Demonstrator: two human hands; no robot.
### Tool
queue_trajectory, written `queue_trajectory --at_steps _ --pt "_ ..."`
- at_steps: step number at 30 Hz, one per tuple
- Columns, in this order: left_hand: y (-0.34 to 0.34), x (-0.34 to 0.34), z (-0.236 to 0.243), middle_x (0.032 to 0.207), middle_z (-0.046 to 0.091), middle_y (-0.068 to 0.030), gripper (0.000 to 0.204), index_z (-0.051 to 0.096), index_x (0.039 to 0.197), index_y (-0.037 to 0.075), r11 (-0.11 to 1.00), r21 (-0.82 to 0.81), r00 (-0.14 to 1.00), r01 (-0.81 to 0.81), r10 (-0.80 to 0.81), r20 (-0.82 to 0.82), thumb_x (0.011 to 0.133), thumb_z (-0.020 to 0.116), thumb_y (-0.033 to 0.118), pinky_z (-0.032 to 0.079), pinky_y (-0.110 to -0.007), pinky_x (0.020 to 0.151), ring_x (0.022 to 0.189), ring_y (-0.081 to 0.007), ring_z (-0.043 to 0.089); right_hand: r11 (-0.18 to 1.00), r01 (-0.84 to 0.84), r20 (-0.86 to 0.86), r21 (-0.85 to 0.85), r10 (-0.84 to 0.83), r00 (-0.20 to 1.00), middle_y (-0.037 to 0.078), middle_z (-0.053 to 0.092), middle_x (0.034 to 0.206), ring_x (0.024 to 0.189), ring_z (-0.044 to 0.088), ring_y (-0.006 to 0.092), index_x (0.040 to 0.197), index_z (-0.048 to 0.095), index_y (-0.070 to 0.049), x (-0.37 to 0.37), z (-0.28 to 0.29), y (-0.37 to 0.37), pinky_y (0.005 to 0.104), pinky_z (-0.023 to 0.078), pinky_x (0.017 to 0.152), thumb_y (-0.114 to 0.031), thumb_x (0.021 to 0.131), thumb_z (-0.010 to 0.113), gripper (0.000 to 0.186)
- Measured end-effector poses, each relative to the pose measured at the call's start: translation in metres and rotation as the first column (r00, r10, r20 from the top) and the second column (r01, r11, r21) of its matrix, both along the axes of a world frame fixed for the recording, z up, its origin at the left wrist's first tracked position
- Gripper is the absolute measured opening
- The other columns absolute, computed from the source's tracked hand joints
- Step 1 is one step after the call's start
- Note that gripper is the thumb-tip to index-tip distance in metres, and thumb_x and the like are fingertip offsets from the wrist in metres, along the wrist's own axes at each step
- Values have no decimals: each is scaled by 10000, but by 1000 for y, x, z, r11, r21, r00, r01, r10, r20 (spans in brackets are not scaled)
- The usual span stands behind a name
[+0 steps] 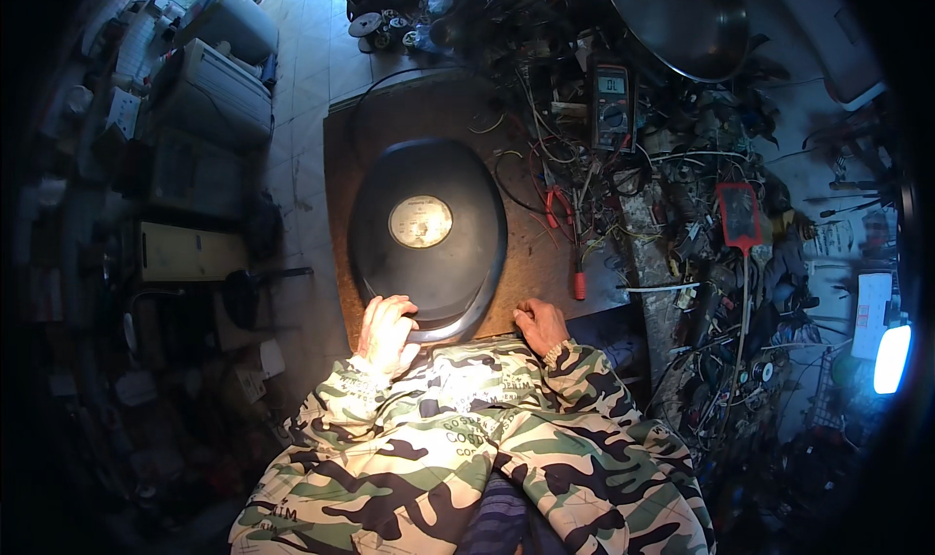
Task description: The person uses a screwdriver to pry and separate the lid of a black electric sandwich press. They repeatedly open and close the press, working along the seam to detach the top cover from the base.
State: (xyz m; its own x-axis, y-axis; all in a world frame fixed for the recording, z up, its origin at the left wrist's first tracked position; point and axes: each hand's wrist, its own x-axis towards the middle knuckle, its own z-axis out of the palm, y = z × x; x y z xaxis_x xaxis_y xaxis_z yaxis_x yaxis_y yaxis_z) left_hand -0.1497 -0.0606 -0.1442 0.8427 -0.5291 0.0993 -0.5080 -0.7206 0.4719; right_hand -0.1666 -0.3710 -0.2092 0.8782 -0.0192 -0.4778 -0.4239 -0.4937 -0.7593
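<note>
A black oval appliance housing (pixel 427 275) with a round pale metallic label (pixel 421 222) lies on a brown worn board (pixel 351 127). My left hand (pixel 388 329) is at its lower-left rim, bent fingers slightly apart and resting on the housing. Just right of the housing, at the board's near edge, my right hand (pixel 539 323) has its fingers curled; whatever is under them, if anything, is hidden. Both forearms are in camouflage sleeves.
Tangled wires, red-handled tools (pixel 579 284), a multimeter (pixel 612 107) and a red-rimmed swatter (pixel 738 214) crowd the right. A metal pan (pixel 682 24) sits at the top right. Stacked appliances (pixel 219 97) line the left beside a tiled floor (pixel 297 117). A bright lamp (pixel 891 358) glows far right.
</note>
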Motion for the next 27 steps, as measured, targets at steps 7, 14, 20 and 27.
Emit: queue_trajectory --at_steps 7,14,20,27 --pt "0 69 103 1131 649 -149 283 619 867 37 968 -245 995 -48 66 69 631 775 26 474 -469 989 1150 -375 592 998 53 28 20 -54 998 260 720 900 879 720 402 1023 699 40 -7 -11 -13 442 561 788 -238 893 673 307" --pt "3 170 163 1141 662 -138 245 637 901 -13 936 -340 995 -94 101 2 787 826 93 516 -300 833 961 -183 648 998 46 67 40 -49 997 222 714 823 793 724 338 1001 701 48 -7 -36 4 399 547 734 -243 888 697 313" --pt "3 265 184 849 662 -19 421 716 1040 -4 933 -282 974 -225 218 -59 897 778 387 491 -256 734 784 -105 592 984 119 -48 129 -114 992 254 728 891 846 728 374 1134 666 91 13 -36 23 437 549 778 -314 932 636 454" --pt "22 337 159 890 709 -28 455 717 1028 31 812 -510 958 -285 219 -187 914 745 471 517 -279 780 808 -114 646 900 309 -188 308 -261 947 152 710 878 750 702 199 1336 510 139 30 -57 52 320 557 681 -321 988 603 584"
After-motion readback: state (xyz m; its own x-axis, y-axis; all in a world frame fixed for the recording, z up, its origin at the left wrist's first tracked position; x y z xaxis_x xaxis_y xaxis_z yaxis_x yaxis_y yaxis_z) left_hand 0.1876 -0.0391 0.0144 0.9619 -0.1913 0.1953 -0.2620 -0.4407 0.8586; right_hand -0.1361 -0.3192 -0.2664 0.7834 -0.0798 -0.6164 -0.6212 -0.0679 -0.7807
